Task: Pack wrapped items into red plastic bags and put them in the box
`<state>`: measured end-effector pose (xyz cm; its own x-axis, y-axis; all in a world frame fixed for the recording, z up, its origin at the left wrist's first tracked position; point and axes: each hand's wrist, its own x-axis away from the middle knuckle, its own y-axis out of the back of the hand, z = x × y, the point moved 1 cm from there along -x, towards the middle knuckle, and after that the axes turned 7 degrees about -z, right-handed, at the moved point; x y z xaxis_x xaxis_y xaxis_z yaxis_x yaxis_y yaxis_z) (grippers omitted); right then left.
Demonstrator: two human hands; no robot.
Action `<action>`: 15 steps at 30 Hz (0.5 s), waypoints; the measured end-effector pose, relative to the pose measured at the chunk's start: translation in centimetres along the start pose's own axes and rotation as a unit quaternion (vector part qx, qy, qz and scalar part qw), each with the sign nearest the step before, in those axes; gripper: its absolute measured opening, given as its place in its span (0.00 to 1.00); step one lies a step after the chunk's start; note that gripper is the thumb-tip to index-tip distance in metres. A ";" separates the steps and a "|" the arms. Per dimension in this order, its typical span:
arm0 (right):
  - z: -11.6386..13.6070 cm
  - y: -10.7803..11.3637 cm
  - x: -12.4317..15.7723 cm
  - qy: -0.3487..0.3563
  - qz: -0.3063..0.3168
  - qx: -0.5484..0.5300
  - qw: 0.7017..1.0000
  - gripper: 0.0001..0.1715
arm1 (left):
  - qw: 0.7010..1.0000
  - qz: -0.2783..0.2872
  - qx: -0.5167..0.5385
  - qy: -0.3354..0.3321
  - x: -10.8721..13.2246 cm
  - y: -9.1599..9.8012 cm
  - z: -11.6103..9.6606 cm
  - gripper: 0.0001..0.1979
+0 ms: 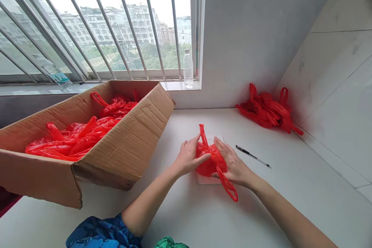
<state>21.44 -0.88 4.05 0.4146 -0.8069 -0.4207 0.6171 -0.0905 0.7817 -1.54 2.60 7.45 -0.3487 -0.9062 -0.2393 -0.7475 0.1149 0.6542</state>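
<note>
A small red plastic bag [209,161], filled and with its handles tied or twisted, stands on the white tabletop before me. One handle points up and the other hangs toward me. My left hand [190,156] cups the bag's left side, thumb across its front. From the right, my right hand [231,161] holds the opposite side, its fingers partly hidden behind the bag. Underneath lies a flat pale object [207,180], mostly covered, whose kind I cannot make out. A black-and-clear pen [252,156] lies on the table just right of my right hand.
At left, an open cardboard box [139,135] holds several red plastic bags [84,135]. A heap of red bags [266,108] sits in the back right corner against the wall. Plastic bottles stand and lean on the windowsill [174,85], including a clear bottle [188,69].
</note>
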 end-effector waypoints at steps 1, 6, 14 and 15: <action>0.1 -1.1 -0.7 0.023 -0.012 0.004 1.000 0.61 | 0.998 0.003 -0.051 -0.042 0.2 -0.7 -0.3 0.38; -1.8 -5.2 -1.6 0.042 -0.059 0.064 0.995 0.50 | 0.973 -0.009 -0.213 -0.091 0.4 -3.7 0.9 0.30; -4.1 -7.6 0.0 0.046 -0.045 0.123 0.990 0.46 | 0.972 0.014 -0.224 -0.073 0.9 -5.3 3.7 0.30; -4.2 -7.7 0.0 0.048 -0.046 0.125 0.990 0.47 | 0.971 0.016 -0.225 -0.074 0.9 -5.5 3.8 0.30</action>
<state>19.44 2.27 -3.92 0.4335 -0.7299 -0.5285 0.4752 -0.3132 0.8223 0.09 2.69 0.90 -0.4699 -0.8327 -0.2929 -0.4242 -0.0780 0.9022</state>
